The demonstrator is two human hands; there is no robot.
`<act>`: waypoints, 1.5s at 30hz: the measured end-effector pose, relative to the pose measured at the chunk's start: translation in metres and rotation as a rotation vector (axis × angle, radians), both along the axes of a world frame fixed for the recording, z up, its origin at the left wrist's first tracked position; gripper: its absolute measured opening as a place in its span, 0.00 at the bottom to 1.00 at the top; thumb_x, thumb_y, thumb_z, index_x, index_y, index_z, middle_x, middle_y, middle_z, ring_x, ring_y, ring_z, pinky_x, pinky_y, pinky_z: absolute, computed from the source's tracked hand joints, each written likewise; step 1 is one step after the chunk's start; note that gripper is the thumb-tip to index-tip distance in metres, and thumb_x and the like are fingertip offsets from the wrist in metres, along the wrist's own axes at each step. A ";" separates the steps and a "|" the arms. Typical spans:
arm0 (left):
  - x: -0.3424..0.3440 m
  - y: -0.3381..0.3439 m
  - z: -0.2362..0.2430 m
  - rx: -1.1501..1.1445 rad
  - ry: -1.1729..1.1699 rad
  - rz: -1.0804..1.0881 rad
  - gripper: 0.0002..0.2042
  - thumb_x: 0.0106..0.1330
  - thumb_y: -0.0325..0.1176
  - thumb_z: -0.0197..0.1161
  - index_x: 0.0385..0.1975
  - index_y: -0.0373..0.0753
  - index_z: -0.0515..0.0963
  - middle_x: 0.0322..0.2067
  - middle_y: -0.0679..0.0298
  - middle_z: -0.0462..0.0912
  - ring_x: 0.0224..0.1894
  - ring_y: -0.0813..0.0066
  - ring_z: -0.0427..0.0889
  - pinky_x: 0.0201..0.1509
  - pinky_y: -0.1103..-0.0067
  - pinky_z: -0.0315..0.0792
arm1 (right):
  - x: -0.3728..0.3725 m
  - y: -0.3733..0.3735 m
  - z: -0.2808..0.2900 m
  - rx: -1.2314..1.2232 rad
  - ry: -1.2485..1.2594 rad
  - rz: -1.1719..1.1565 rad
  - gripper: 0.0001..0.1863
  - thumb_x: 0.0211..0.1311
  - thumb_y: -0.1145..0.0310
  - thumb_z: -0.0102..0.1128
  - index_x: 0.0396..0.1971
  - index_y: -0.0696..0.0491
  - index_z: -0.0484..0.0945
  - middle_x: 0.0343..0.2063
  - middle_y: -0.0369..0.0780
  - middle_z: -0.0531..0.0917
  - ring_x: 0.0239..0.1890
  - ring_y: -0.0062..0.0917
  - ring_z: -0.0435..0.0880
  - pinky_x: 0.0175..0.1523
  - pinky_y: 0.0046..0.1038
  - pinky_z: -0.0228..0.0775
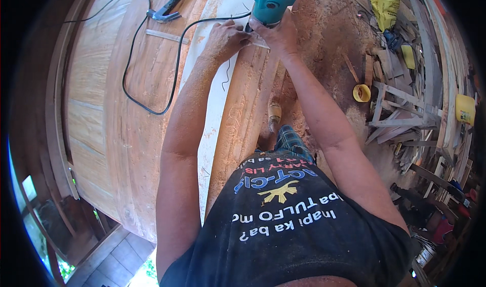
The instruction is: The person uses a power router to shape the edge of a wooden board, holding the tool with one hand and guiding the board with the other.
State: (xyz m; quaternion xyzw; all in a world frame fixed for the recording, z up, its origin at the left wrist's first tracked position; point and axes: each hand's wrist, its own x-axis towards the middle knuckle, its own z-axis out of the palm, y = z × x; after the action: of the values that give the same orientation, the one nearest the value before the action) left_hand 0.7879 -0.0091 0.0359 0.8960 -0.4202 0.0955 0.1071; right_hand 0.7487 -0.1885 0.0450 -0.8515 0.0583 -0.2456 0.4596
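A teal trim router (274, 1) stands upright on a wooden plank (234, 122) at the top of the view. My right hand (280, 35) wraps round its lower body. The curled fingers of my left hand (226, 38) grip the edge of its clear base, and sawdust coats that hand and forearm. The bit is hidden behind the base and my hands. Shavings lie along the plank's grooved face. Left of the plank runs a long white strip (211, 97), passing under my left hand.
A black cord (125, 79) loops over the wide wooden panel (144, 140) at left. On that panel lie a hammer (166, 14) and a thin wood strip (166, 35). At right, a yellow cup-like container (361, 93), a yellow sack (385, 6) and scrap wood (400, 122) lie on the dusty floor.
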 end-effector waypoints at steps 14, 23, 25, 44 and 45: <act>0.020 -0.011 0.004 -0.001 0.013 -0.009 0.11 0.64 0.48 0.62 0.39 0.56 0.86 0.34 0.72 0.82 0.46 0.70 0.78 0.47 0.67 0.71 | 0.019 -0.009 0.004 -0.065 0.017 -0.029 0.41 0.39 0.41 0.76 0.44 0.56 0.69 0.34 0.45 0.85 0.38 0.38 0.87 0.45 0.37 0.78; 0.031 -0.018 0.003 0.015 0.034 0.001 0.11 0.64 0.47 0.61 0.39 0.55 0.85 0.33 0.72 0.82 0.45 0.70 0.79 0.46 0.67 0.73 | 0.033 -0.018 0.001 0.005 0.051 0.022 0.40 0.43 0.43 0.75 0.49 0.55 0.70 0.41 0.45 0.84 0.45 0.35 0.86 0.52 0.36 0.76; 0.029 -0.020 0.005 0.052 0.036 0.032 0.10 0.64 0.47 0.61 0.39 0.54 0.85 0.33 0.72 0.82 0.44 0.70 0.80 0.45 0.68 0.73 | 0.037 -0.018 -0.002 -0.048 0.000 -0.014 0.41 0.39 0.40 0.75 0.44 0.55 0.69 0.34 0.45 0.85 0.39 0.39 0.87 0.45 0.38 0.78; 0.045 0.018 0.014 0.013 0.047 0.239 0.13 0.62 0.23 0.55 0.46 0.41 0.76 0.38 0.58 0.79 0.46 0.59 0.79 0.49 0.66 0.74 | 0.038 -0.022 0.001 -0.007 0.019 0.010 0.41 0.39 0.42 0.76 0.45 0.55 0.69 0.36 0.46 0.85 0.40 0.39 0.87 0.48 0.37 0.78; 0.052 0.026 0.022 -0.072 -0.025 0.233 0.12 0.63 0.23 0.55 0.45 0.40 0.77 0.39 0.57 0.79 0.46 0.57 0.79 0.50 0.65 0.73 | 0.038 -0.026 0.001 0.007 -0.006 0.019 0.41 0.39 0.42 0.76 0.46 0.55 0.69 0.36 0.46 0.85 0.41 0.39 0.87 0.48 0.37 0.78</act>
State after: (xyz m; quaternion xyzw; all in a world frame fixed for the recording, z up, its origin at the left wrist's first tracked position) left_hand 0.8395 0.0173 0.0576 0.9331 -0.3106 0.1335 0.1222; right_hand 0.7872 -0.2146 0.0456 -0.8496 0.0499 -0.2438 0.4650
